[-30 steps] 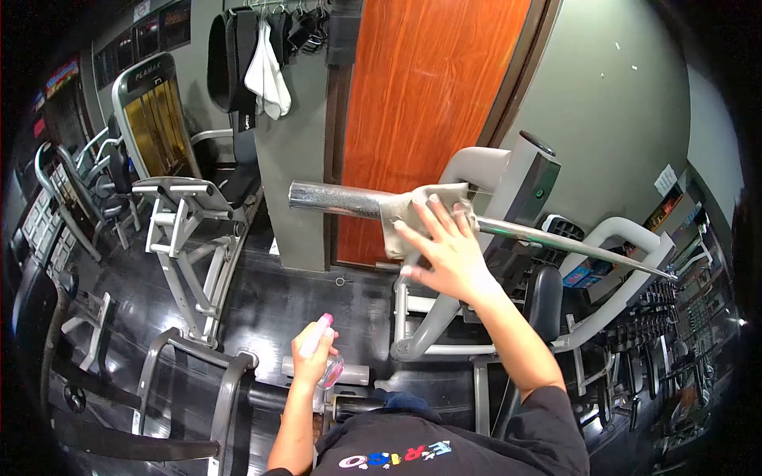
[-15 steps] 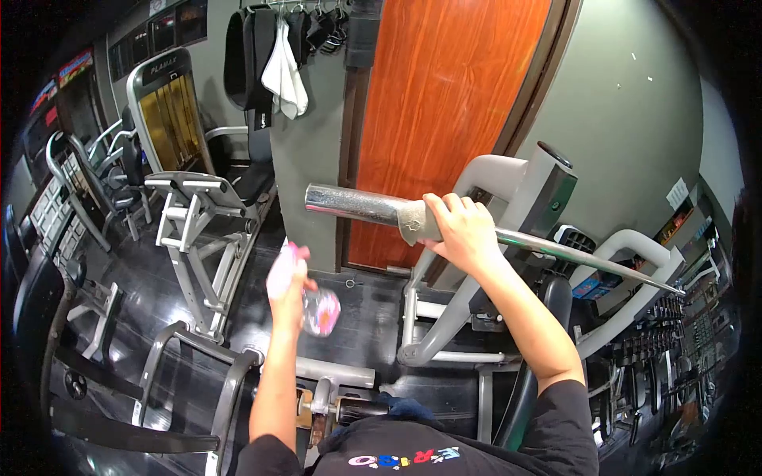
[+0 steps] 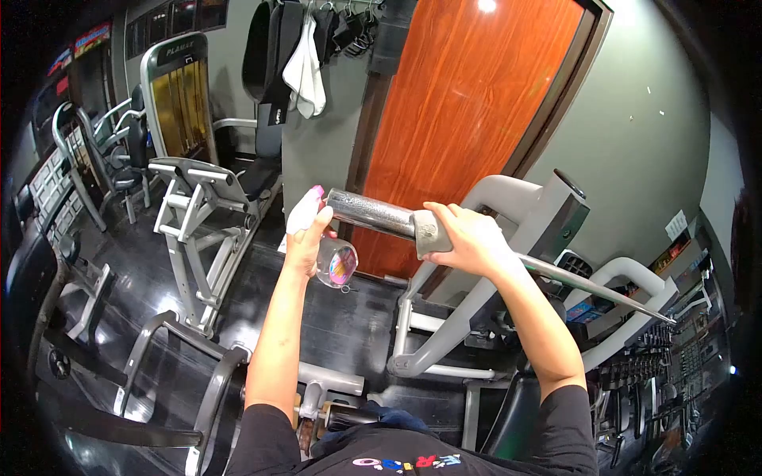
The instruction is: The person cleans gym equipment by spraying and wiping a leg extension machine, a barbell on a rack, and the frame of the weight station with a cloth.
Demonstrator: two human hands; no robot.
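Observation:
A long metal barbell (image 3: 369, 216) slants from the centre down to the right, its thick sleeve end pointing left. My right hand (image 3: 470, 242) is wrapped round it beside a grey cloth or pad (image 3: 429, 233) that sits against the sleeve. My left hand (image 3: 305, 236) grips a clear spray bottle (image 3: 336, 262) with a white and pink head, held up at the left end of the sleeve. The bottle hangs tilted below the fingers, a colourful label on its side.
A brown wooden door (image 3: 468, 103) stands behind the bar. Grey machine frames (image 3: 520, 198) are just right of it, a weight machine (image 3: 178, 103) at the left. Towels and belts (image 3: 304, 71) hang on hooks. Black padded arms (image 3: 119, 424) are low at the left.
My left hand has risen with the spray bottle to the sleeve's end. The view has shifted slightly, and my right hand still holds the bar at the cloth.

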